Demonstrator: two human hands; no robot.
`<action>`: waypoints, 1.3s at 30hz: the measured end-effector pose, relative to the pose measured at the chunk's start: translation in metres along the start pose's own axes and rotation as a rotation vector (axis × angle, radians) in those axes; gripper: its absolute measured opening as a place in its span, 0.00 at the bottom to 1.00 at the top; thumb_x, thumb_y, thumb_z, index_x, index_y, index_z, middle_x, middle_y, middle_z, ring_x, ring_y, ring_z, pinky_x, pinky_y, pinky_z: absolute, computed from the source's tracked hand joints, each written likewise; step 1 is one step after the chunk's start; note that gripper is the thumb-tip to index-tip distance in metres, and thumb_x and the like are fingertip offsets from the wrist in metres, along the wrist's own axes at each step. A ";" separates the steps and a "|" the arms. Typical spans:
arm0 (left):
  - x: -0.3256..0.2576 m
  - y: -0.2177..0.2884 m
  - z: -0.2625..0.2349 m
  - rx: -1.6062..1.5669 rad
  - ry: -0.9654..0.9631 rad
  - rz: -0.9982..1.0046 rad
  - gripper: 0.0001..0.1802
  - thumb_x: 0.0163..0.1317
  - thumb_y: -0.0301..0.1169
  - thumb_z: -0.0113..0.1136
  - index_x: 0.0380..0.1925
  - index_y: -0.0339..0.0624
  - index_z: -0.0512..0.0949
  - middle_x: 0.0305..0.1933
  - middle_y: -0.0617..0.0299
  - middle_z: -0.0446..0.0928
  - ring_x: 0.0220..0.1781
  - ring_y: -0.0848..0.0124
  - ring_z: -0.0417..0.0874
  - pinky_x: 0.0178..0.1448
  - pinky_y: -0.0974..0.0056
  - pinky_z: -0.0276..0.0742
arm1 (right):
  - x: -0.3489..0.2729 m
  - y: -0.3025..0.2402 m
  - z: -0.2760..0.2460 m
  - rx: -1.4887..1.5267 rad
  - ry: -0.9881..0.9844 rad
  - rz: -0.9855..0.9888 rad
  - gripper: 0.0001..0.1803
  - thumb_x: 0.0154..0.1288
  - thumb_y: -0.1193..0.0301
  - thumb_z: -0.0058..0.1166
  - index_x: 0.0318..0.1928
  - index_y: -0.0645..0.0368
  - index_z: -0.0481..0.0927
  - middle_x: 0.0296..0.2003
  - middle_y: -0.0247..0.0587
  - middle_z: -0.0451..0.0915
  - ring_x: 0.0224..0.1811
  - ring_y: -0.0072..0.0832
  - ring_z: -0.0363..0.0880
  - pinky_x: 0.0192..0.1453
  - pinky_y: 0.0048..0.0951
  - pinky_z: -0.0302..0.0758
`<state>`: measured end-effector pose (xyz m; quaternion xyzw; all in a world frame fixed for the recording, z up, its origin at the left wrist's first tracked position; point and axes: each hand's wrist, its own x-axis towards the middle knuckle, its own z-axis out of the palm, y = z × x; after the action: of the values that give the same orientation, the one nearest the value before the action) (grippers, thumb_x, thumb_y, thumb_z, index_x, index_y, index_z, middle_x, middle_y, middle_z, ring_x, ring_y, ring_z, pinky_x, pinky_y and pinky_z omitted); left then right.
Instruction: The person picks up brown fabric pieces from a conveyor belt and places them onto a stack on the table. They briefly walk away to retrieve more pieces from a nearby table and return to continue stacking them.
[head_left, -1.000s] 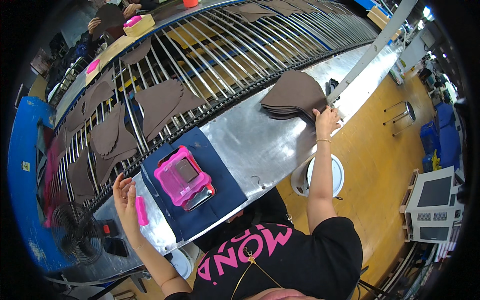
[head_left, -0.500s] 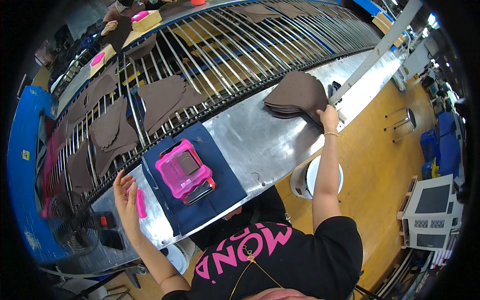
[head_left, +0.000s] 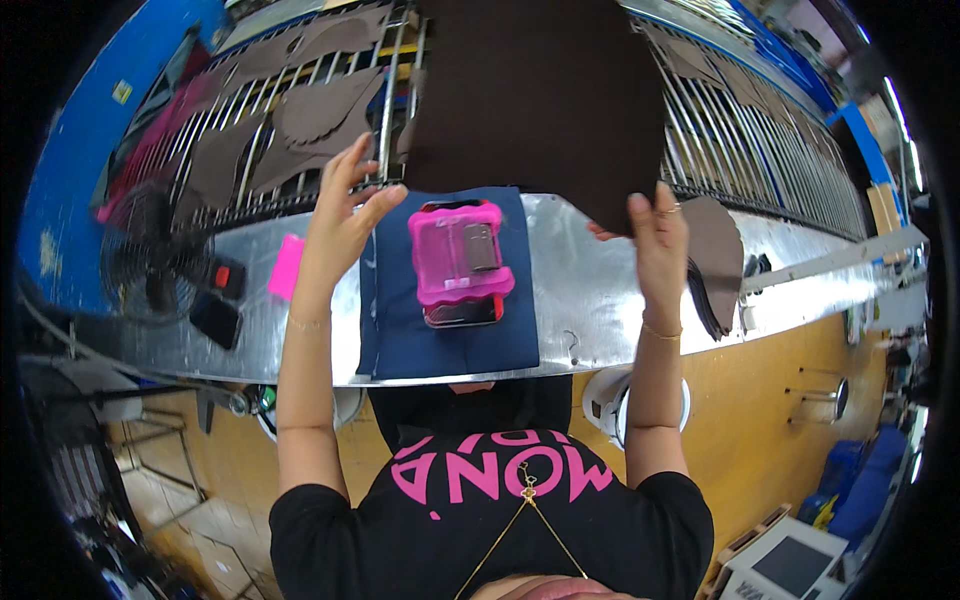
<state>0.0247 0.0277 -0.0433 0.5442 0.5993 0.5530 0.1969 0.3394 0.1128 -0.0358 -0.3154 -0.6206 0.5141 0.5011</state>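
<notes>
A large dark brown flat cut piece point(head_left: 535, 100), like leather or sheet material, hangs raised in front of me over the roller rack. At its lower right corner my right hand point(head_left: 660, 245) is closed on it, thumb on the near face. My left hand point(head_left: 345, 215) is open beside its lower left edge, fingers spread, holding nothing. Below the piece, a pink scalloped tray point(head_left: 440, 262) with a small grey-brown block point(head_left: 480, 247) in it rests on a dark blue sheet point(head_left: 460, 350). A stack of brown cut pieces point(head_left: 715, 255) lies to the right of my right hand.
More brown cut pieces point(head_left: 325, 110) lie on the metal bar conveyor point(head_left: 395, 70) beyond the steel table point(head_left: 600, 340). A pink block point(head_left: 286, 268), a black phone-like slab point(head_left: 215, 320) and a fan point(head_left: 150, 245) stand left. A pale post point(head_left: 840, 260) slants at right.
My view has turned right. My right hand has come from the stack with a brown piece and lifted it in front of me. My left hand has moved forward from beside the pink block.
</notes>
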 end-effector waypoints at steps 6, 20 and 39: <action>-0.015 0.003 -0.072 -0.109 0.087 -0.137 0.10 0.61 0.28 0.62 0.41 0.34 0.78 0.29 0.69 0.76 0.25 0.85 0.72 0.25 0.77 0.67 | 0.011 0.041 0.048 -0.246 -0.222 -0.106 0.09 0.65 0.70 0.57 0.38 0.64 0.77 0.26 0.36 0.79 0.26 0.25 0.77 0.29 0.26 0.74; -0.036 0.018 -0.084 0.458 -0.034 0.033 0.07 0.56 0.21 0.61 0.34 0.29 0.77 0.27 0.56 0.74 0.26 0.68 0.74 0.32 0.66 0.69 | 0.001 0.054 0.048 -0.627 -0.246 -0.389 0.06 0.57 0.78 0.58 0.35 0.55 0.84 0.21 0.36 0.79 0.27 0.32 0.74 0.56 0.36 0.62; 0.049 0.028 0.116 0.313 -0.620 0.597 0.19 0.50 0.40 0.69 0.39 0.41 0.81 0.40 0.59 0.73 0.37 0.67 0.74 0.39 0.64 0.74 | -0.093 0.031 -0.136 -0.456 0.529 -0.114 0.11 0.67 0.76 0.54 0.47 0.68 0.79 0.36 0.32 0.81 0.37 0.16 0.75 0.45 0.16 0.71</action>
<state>0.1173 0.1168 -0.0368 0.8562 0.4053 0.2994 0.1142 0.4924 0.0810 -0.0969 -0.5064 -0.5849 0.2340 0.5888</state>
